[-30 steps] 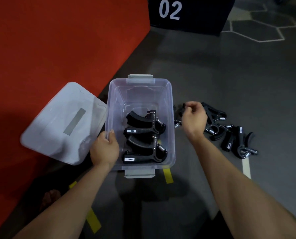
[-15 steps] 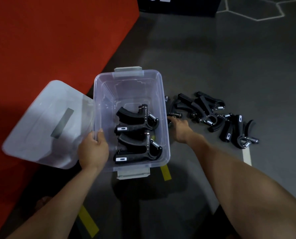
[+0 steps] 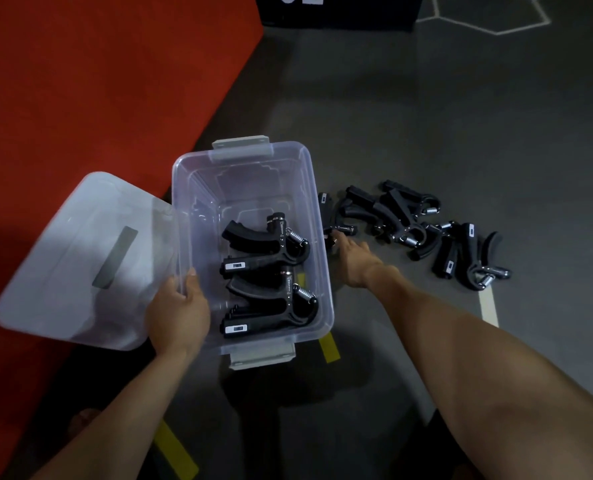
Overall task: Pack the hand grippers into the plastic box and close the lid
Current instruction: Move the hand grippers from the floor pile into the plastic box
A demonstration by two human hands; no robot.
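Note:
A clear plastic box (image 3: 198,202) stands open on the grey floor. Two black hand grippers (image 3: 267,244) (image 3: 271,306) lie inside it, one behind the other. My left hand (image 3: 177,310) grips the box's left rim near the front corner. The translucent lid (image 3: 80,258) leans off the left side onto the red mat. My right hand (image 3: 354,258) is low beside the box's right wall, its fingertips closed on the metal end of a hand gripper (image 3: 328,216) lying there. Several more grippers lie in a loose pile (image 3: 402,216) further right on the floor.
A red mat (image 3: 80,81) fills the left side. At the top stands a black block with white digits (image 3: 336,8). Yellow tape (image 3: 329,348) marks the floor in front of the box, and white tape (image 3: 487,303) lies near the pile.
My right hand dropped from above the pile to the floor beside the box's right wall and reached the nearest gripper. My left hand stayed on the rim.

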